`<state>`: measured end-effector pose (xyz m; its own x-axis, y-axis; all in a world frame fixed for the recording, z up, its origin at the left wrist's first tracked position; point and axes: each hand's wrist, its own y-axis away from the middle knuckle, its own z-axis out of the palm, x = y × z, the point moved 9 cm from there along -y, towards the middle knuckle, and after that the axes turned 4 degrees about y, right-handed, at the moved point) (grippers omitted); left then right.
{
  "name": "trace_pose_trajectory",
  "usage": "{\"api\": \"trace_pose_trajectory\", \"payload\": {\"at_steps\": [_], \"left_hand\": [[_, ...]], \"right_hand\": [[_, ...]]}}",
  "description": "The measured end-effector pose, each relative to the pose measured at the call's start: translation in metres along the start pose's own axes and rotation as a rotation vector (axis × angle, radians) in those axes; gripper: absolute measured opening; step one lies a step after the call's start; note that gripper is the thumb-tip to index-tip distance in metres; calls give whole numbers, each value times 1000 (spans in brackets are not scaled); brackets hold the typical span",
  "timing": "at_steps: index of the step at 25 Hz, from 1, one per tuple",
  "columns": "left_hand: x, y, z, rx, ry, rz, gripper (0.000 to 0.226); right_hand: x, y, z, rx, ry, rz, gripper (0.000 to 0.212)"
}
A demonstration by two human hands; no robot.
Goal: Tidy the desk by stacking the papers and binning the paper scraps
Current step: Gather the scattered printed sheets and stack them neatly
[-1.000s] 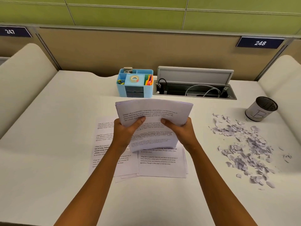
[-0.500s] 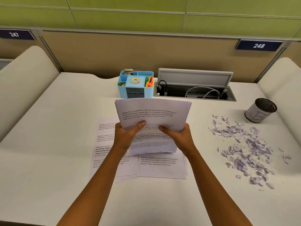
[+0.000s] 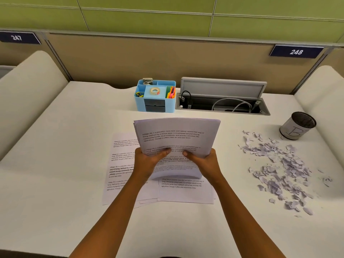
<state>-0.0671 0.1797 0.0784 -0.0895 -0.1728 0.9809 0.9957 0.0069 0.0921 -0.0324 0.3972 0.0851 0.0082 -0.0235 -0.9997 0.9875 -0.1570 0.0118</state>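
White bench (image 3: 55, 164) carried loose printed sheets (image 3: 122, 164) under a raised paper stack (image 3: 176, 135), which left hand (image 3: 149, 162) and right hand (image 3: 202, 162) gripped with curled fingers. Paper scraps (image 3: 279, 168) lay right of it, near the mesh bin (image 3: 297, 125).

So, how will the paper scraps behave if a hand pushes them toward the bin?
The scraps are small, thin, curled pieces lying loose, so they are probably very light and would scatter rather than slide together. Some may slip under a flat hand. The bin stands upright beside them, looks light, and could tip if pushed.
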Motion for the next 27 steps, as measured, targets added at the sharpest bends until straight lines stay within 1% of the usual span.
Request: {"api": "trace_pose_trajectory", "payload": {"at_steps": [2,7,11,15,18,19,21,22,24,25,26,27], "left_hand": [[-4,3,2,-13,-13,6,54],[-2,3,7,-74,9,20,50],[-13,7,8,-67,-3,9,49],[-20,3,4,-31,-26,-88,43],[-23,-2,-1,1,-86,-141,29],[-23,-4,-7,36,-108,-125,27],[-26,-6,-35,189,-254,-103,30],[-31,-7,-56,293,-376,-124,31],[-44,-4,-96,447,-628,-252,44],[-50,-2,-110,487,-727,-310,51],[-52,-1,-116,505,-799,-331,56],[-52,-2,-115,497,-845,-316,60]], "right_hand": [[8,4,1,-1,2,15,43],[10,3,-2,4,1,-28,39],[25,7,-3,25,20,12,40],[27,1,-6,-26,84,12,26],[30,-1,-19,22,159,7,23],[33,1,-26,63,160,13,25],[40,6,-48,160,123,44,32],[43,9,-61,213,98,59,35],[47,15,-86,307,52,79,38],[48,17,-97,341,36,87,37],[49,19,-105,368,26,94,35],[48,20,-112,393,23,99,31]]}}
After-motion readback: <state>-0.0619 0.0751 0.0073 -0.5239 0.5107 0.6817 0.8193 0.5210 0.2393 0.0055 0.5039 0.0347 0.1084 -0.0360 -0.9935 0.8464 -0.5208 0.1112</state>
